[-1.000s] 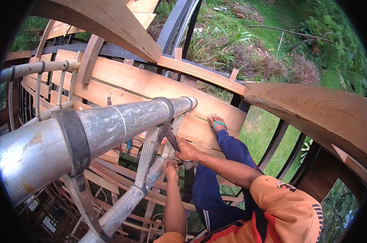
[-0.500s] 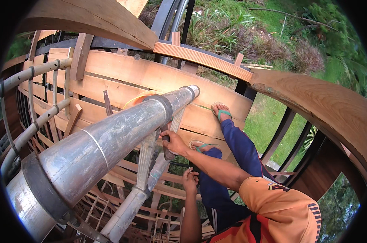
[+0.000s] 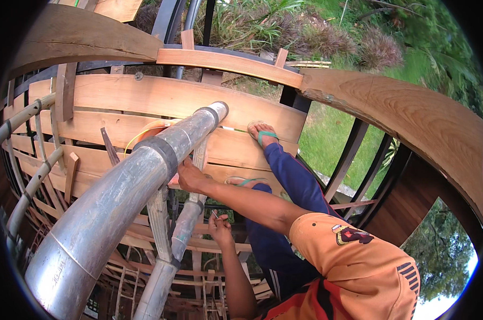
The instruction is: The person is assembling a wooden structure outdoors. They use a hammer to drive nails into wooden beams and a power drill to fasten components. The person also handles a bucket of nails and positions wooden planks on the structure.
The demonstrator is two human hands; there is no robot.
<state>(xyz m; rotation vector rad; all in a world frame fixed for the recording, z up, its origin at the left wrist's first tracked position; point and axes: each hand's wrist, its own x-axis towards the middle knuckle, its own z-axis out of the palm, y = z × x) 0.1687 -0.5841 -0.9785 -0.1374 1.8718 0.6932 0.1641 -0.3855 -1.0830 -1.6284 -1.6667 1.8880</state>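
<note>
My right hand [image 3: 192, 177] reaches across to the large silver metal tube [image 3: 108, 213], near the dark band on it. Its fingers are partly hidden behind the tube and a ribbed wooden upright, so any grip is unclear. Lower down, my left hand [image 3: 220, 229] is closed, pinching a thin, small, light piece like a nail or screw [image 3: 214, 214]. My feet, in flip-flops [image 3: 262, 137] with green straps, stand on pale wooden planks [image 3: 241, 146]. Beneath the tube runs a narrower silver pipe [image 3: 185, 226].
A handsaw [image 3: 109, 146] and an orange cable [image 3: 140, 133] lie on the planks. A thick curved timber [image 3: 401, 106] rises at the right, with dark posts [image 3: 348, 160] below it. Banded pipes [image 3: 36, 173] run along the left. Gaps between slats open beneath me.
The view has shifted, moving the scene left. My right hand has moved to the tube's edge; the dark object it held no longer shows. My left hand keeps its pinch.
</note>
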